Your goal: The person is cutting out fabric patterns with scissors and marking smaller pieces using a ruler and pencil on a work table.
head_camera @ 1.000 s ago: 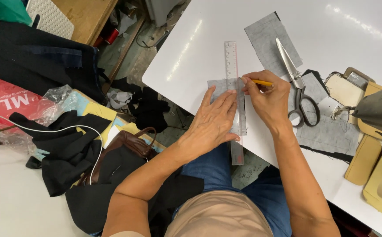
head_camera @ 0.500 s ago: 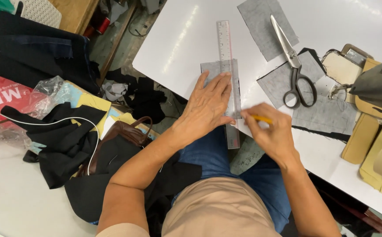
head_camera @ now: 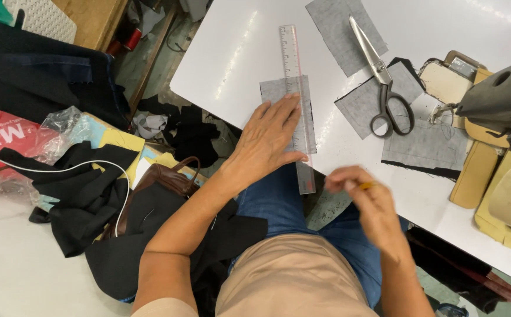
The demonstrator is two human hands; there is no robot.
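Sewing workshop, sewing machine (head_camera: 496,100) on white table (head_camera: 232,53), tailor's shears (head_camera: 381,79), grey fabric pieces (head_camera: 337,26), dark garments (head_camera: 79,194) heaped beside

The white table (head_camera: 238,64) is showing a smooth, glossy top. The ruler (head_camera: 295,88) is looking like clear plastic, lying over matt grey cloth (head_camera: 274,93). The scissors (head_camera: 378,70) are gleaming as polished metal with black handles.

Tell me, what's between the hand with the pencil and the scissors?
In the head view, only bare white table lies between the right hand, which holds a yellow pencil, and the scissors.
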